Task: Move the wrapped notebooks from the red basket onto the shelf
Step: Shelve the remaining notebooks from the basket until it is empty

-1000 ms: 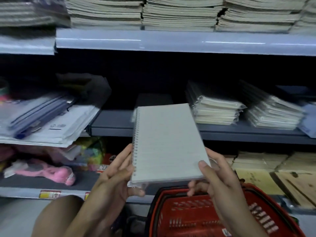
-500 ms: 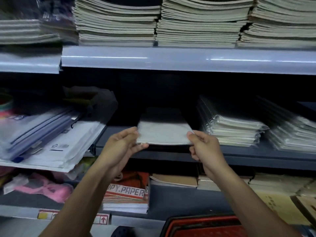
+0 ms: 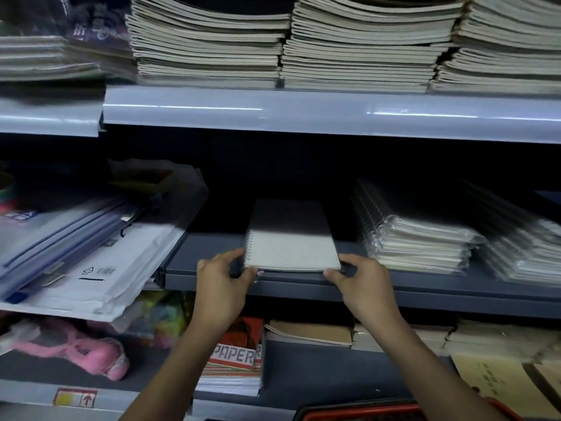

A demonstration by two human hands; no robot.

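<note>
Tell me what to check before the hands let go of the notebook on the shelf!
1. Notebook lies flat on the middle shelf: ok.
2. Left hand has its near left corner: ok, fingers curl at it.
3. Right hand has the near right corner: ok, thumb on the edge.
4. Clear of the wrapped stack to its right: ok, a gap shows.
5. Pushed fully back: not ok, its near edge sits at the shelf's front lip.
6. Notebooks left in the red basket: cannot tell, only its rim shows.
</note>
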